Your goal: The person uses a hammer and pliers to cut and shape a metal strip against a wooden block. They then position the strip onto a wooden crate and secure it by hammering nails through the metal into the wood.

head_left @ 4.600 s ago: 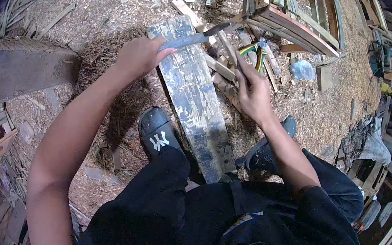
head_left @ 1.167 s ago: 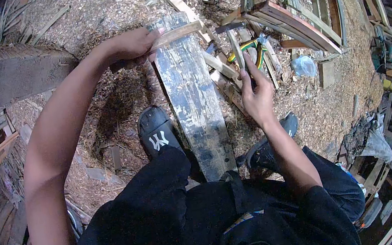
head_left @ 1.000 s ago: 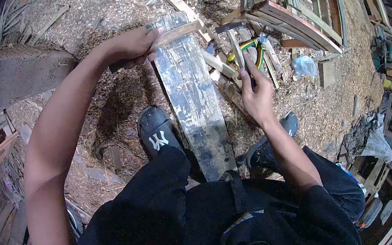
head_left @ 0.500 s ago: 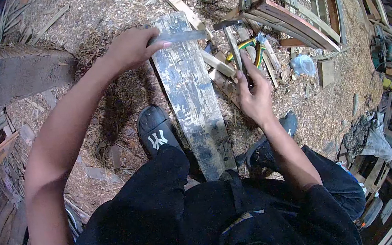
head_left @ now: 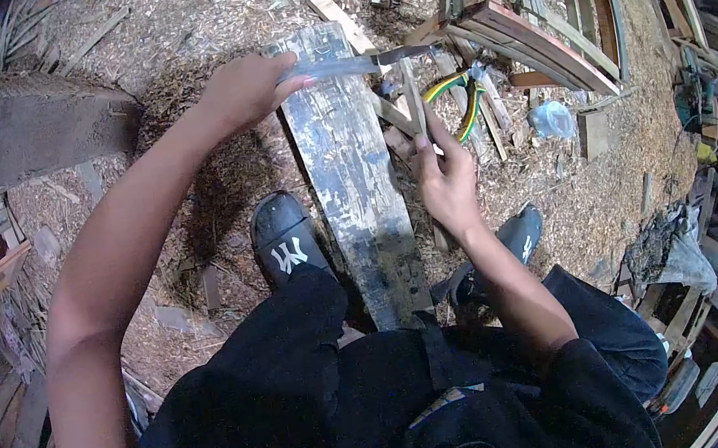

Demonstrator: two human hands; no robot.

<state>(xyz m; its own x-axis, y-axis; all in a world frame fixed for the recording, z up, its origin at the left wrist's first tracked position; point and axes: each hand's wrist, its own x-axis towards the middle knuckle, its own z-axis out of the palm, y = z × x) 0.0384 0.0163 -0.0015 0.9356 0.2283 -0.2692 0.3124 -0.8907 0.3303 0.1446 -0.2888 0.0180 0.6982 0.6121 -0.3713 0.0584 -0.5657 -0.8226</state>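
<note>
My left hand (head_left: pixel 251 93) is closed on one end of a flat grey strip (head_left: pixel 334 68), held crosswise over the far part of a worn wooden plank (head_left: pixel 346 162). In my right hand (head_left: pixel 449 180), wrapped round a wooden handle, is a hammer (head_left: pixel 414 94) with its dark head away from me. That head is right at the strip's far right end and overlaps it in this view. Beyond my right hand lie pliers with yellow and green grips (head_left: pixel 473 114), among wood offcuts on the ground.
A slatted wooden crate (head_left: pixel 524 30) stands at the upper right. A thick timber beam (head_left: pixel 39 135) lies on the left. Wood chips cover the ground, with a clear plastic bag (head_left: pixel 551 120) on them. My sandals (head_left: pixel 288 238) flank the plank.
My right hand and the hammer have moved left, bringing the hammer head to the strip's end. My left hand and the strip have hardly moved.
</note>
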